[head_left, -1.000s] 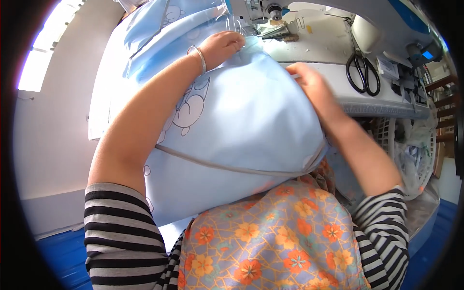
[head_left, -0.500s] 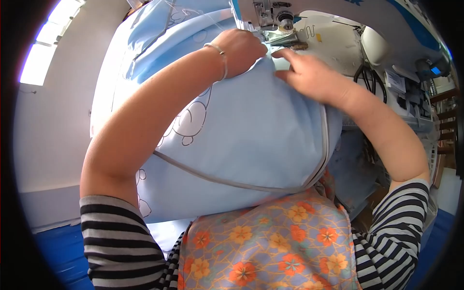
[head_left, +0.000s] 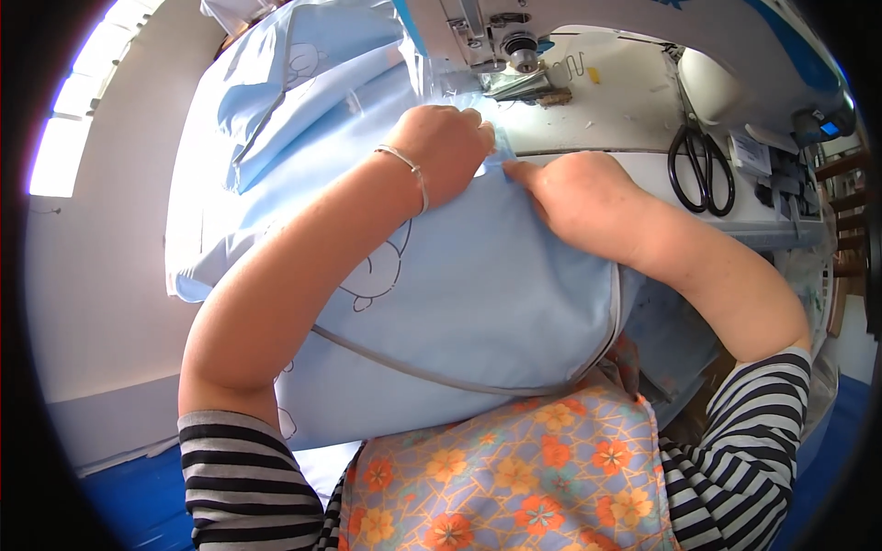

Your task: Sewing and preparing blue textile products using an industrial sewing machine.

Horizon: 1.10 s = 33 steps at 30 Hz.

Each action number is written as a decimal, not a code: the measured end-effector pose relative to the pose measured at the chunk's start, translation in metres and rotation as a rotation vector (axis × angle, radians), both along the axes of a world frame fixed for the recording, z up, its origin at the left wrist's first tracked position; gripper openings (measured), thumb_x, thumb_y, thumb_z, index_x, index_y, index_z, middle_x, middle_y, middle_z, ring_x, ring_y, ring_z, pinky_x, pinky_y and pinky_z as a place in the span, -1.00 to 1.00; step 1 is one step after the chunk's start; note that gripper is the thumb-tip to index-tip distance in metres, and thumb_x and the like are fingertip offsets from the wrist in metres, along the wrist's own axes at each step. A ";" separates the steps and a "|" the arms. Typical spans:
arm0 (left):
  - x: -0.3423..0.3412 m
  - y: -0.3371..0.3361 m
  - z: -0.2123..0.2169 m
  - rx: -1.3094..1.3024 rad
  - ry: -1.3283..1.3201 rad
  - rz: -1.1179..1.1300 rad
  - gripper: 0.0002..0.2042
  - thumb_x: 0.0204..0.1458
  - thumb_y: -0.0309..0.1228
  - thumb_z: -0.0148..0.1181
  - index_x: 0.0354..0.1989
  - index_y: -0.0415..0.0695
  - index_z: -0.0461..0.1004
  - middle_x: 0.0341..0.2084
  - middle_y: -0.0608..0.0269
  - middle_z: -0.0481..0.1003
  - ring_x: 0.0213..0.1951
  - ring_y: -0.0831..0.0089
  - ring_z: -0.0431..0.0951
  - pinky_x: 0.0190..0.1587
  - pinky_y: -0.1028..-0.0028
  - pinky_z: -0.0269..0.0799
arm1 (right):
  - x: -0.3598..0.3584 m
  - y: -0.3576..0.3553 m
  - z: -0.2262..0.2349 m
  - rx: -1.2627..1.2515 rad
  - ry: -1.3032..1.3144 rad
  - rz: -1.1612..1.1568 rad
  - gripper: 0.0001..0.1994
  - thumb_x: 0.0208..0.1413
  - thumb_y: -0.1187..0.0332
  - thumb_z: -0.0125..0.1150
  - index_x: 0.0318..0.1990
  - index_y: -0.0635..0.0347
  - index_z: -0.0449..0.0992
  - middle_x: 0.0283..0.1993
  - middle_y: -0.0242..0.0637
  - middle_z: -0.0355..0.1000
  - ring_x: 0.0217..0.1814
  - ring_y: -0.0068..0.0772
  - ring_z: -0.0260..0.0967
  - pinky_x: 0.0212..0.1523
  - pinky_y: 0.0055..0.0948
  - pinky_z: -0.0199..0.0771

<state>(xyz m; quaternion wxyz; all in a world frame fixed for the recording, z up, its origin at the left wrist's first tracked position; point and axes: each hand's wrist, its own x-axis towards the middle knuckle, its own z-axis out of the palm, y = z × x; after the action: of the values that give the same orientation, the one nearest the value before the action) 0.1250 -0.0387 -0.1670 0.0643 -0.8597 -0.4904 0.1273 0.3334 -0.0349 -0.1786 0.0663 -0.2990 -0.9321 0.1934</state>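
A large light blue fabric (head_left: 478, 294), printed with outlined animal figures and edged with grey piping, spreads from the sewing machine (head_left: 514, 37) down to my lap. My left hand (head_left: 439, 151), with a thin bracelet at the wrist, has its fingers curled over the fabric just in front of the machine's needle area. Close by on the right, my right hand (head_left: 583, 195) pinches the fabric's edge between thumb and fingers. The fingertips of both hands are partly hidden. A shiny strip of the cloth's edge shows between them.
Black-handled scissors (head_left: 701, 165) lie on the white machine table (head_left: 616, 119) to the right. Small scraps and a bent wire sit behind my hands. More blue fabric (head_left: 266, 110) is bunched at the far left, beside a pale wall (head_left: 101, 275).
Both hands have come nearer to me, away from the needle, and the fabric edge with them. The right hand's spread fingers have closed on the edge. The scissors show more fully.
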 end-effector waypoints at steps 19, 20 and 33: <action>-0.027 0.027 -0.009 0.253 -0.176 -0.121 -0.90 -0.02 -0.41 0.17 -0.33 -0.04 0.57 -0.32 0.30 0.59 -0.14 0.34 0.57 -0.03 0.31 0.44 | -0.026 0.010 -0.023 0.129 0.180 -0.159 -0.64 0.11 0.13 0.26 -0.02 0.15 0.56 -0.47 -0.13 0.54 -0.37 -0.03 0.55 -0.35 -0.12 0.54; -0.025 0.027 -0.013 0.280 -0.172 -0.129 -0.89 -0.01 -0.42 0.16 -0.31 -0.07 0.55 -0.33 0.26 0.58 -0.14 0.28 0.57 -0.06 0.28 0.46 | -0.026 0.010 -0.023 0.121 0.183 -0.161 -0.64 0.11 0.12 0.26 -0.04 0.14 0.56 -0.47 -0.13 0.54 -0.38 -0.04 0.55 -0.35 -0.12 0.54; -0.030 0.027 -0.029 0.360 -0.442 -0.188 -0.88 -0.07 -0.38 0.15 -0.36 0.00 0.58 -0.41 0.34 0.50 -0.20 0.31 0.55 -0.07 0.28 0.41 | -0.042 0.021 -0.036 0.205 0.152 -0.121 -0.65 0.18 0.23 0.13 0.09 0.09 0.53 -0.49 -0.07 0.52 -0.43 0.02 0.51 -0.40 -0.09 0.50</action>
<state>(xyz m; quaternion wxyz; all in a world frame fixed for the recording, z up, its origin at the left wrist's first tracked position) 0.0951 -0.0121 -0.1956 0.1187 -0.8830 -0.4256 -0.1586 0.2915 -0.0144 -0.2143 0.1785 -0.3307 -0.9195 0.1151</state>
